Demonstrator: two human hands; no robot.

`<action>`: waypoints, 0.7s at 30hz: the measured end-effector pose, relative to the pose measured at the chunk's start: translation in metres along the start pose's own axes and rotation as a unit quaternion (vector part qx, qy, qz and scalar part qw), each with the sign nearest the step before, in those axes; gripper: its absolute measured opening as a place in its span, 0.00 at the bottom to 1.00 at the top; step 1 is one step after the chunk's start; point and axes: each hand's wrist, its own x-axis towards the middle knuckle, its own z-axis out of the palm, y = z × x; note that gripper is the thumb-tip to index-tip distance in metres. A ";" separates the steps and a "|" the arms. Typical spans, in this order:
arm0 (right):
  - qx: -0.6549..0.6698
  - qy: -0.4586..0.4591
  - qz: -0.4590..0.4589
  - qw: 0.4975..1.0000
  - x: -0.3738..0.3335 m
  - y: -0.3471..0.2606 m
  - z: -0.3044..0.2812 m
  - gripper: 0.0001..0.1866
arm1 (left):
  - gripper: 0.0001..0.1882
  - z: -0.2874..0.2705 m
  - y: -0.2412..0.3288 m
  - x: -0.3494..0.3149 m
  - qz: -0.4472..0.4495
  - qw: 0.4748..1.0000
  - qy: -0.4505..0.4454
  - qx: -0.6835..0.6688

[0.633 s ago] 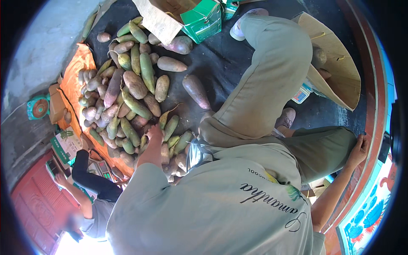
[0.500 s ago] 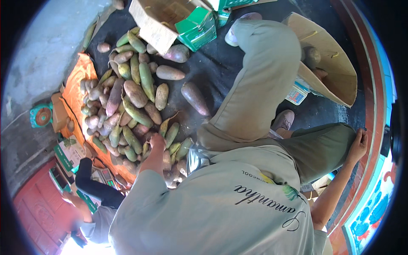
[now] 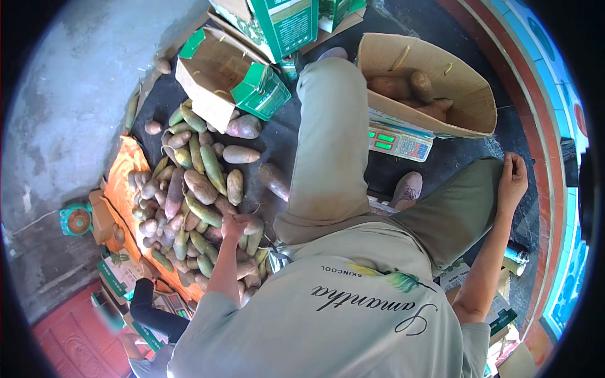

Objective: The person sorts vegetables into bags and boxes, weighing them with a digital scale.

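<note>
- Dark sheeting [image 3: 455,165] covered the floor, with an orange sheet [image 3: 129,160] under part of the heap of roots [image 3: 200,187] and a grey wall [image 3: 69,126] beyond.
- At the near side of that heap, the left hand [image 3: 233,228] had its fingers clamped on one end of a brown root [image 3: 254,225], which lay over green ones. With the grip at one end, the root could have twisted loose if its free end dragged on a neighbour.
- Loosely stacked, the heap could have slid or rolled if a supporting piece was tugged out; a purple root [image 3: 274,181] beside the trousered knee could have been nudged by the leg.
- The right hand [image 3: 513,183] was by the other knee, fingers bent; whether they pinched anything, I could not tell.
- An open carton [image 3: 466,82] holding several roots [image 3: 394,87] stood on a scale [image 3: 401,143], wider than its base; a bump from the near leg could have tipped it.
</note>
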 end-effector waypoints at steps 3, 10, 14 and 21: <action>0.000 0.015 -0.004 1.000 -0.001 -0.003 0.001 0.08 | 0.30 -0.023 0.037 0.002 0.059 0.995 0.083 -0.007; -0.014 0.036 0.008 0.999 -0.003 -0.005 -0.004 0.07 | 0.27 -0.164 0.171 -0.031 0.231 0.873 0.365 -0.225; 0.003 0.050 0.002 0.999 -0.004 0.006 0.005 0.07 | 0.26 -0.247 0.262 -0.084 0.359 0.789 0.403 -0.294; 0.004 0.055 -0.007 0.998 -0.007 -0.011 0.000 0.06 | 0.29 -0.253 0.403 -0.113 0.600 0.675 0.358 -0.239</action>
